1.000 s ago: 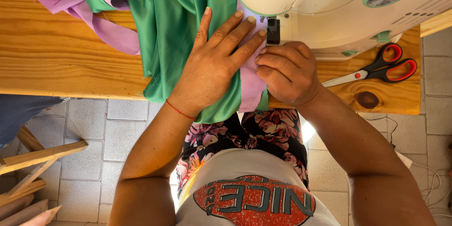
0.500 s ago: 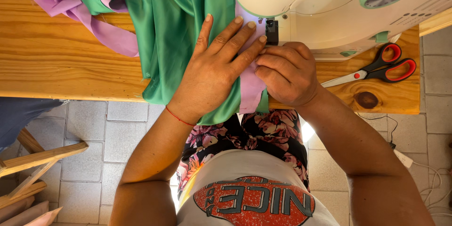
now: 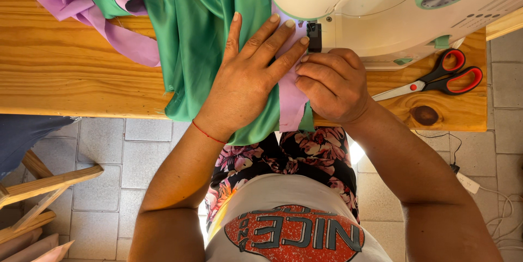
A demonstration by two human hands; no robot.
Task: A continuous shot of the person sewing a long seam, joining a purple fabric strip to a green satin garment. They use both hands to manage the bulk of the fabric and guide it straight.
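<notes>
Surface: wooden table (image 3: 65, 76) is carrying everything, its far edge cut off by the frame.
Left hand (image 3: 248, 79): lying open and flat, pressing green fabric (image 3: 190, 33).
Right hand (image 3: 332, 85): curling loosely, fingertips pinching lilac fabric (image 3: 291, 101) beside the presser foot (image 3: 314, 37).
Hidden: needle and seam are sitting under the sewing machine (image 3: 381, 5).
Nearby: scissors (image 3: 436, 79) are lying well apart.
</notes>
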